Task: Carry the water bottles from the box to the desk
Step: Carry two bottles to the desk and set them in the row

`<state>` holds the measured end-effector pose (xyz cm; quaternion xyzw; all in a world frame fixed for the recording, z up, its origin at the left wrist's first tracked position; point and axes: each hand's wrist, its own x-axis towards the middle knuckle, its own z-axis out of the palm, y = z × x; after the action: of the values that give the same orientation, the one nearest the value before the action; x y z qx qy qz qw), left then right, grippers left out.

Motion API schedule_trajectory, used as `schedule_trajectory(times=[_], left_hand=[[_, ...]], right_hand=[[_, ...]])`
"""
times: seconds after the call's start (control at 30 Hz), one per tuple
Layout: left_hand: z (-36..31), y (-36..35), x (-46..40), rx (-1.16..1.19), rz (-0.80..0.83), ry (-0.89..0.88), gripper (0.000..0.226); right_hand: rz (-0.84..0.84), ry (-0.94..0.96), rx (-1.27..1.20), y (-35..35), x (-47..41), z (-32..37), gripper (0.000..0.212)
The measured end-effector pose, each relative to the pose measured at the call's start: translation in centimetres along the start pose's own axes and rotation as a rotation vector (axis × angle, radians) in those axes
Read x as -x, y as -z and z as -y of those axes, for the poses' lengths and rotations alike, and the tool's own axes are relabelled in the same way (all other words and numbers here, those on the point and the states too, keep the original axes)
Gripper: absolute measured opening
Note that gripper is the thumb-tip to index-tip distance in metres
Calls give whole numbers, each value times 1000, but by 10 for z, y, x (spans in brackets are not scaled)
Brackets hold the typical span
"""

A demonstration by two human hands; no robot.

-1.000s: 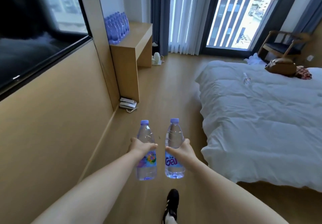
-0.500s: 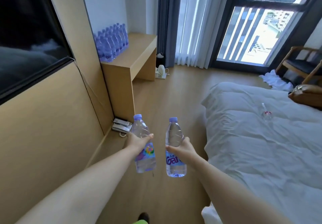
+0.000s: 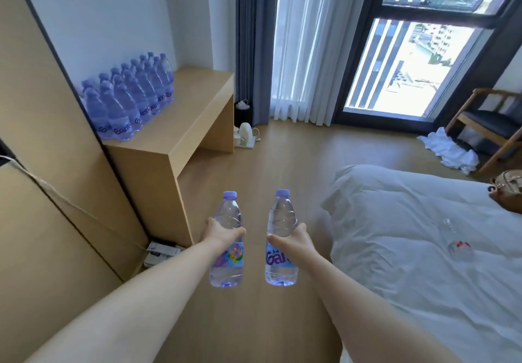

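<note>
My left hand (image 3: 221, 234) grips a clear water bottle (image 3: 228, 261) with a purple cap and a colourful label, held upright in front of me. My right hand (image 3: 293, 241) grips a second bottle (image 3: 281, 264) of the same kind, also upright, a little to the right. Ahead on the left stands a wooden desk (image 3: 195, 125). Several matching bottles (image 3: 130, 100) stand in rows on the desk's left side against the wall. The box is not in view.
A white bed (image 3: 409, 249) fills the right side, with a small clear bottle (image 3: 457, 245) and a brown bag (image 3: 508, 187) on it. A telephone (image 3: 161, 252) lies on the floor by the desk's near leg. A kettle (image 3: 244, 135), wooden chair (image 3: 488, 128) and white cloth (image 3: 449, 149) sit near the window.
I have walked forward with both bottles; the desk and its rows of bottles are nearer and larger, and the bed has slid further right. Both hands keep their grip.
</note>
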<state>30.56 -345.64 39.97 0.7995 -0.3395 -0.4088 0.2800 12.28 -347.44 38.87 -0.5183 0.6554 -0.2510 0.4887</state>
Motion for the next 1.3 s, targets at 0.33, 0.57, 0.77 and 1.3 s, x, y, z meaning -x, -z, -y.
schedule_trajectory(times=[0.33,0.57,0.77,1.3], left_hand=[[-132,-54,-170,62,44,13,82],[-236,-80,-295,133,-47,61,78],[-297,-77,-381,170,-119,108,82],[-407,36,-677,208,-334,206,87]], right_hand=[[29,-3,34,39,-220,59,57],[64,64,102,71,-392,131,52],[152,84,138,71,-502,201,55],[388,172,175,-44,-775,379,68]])
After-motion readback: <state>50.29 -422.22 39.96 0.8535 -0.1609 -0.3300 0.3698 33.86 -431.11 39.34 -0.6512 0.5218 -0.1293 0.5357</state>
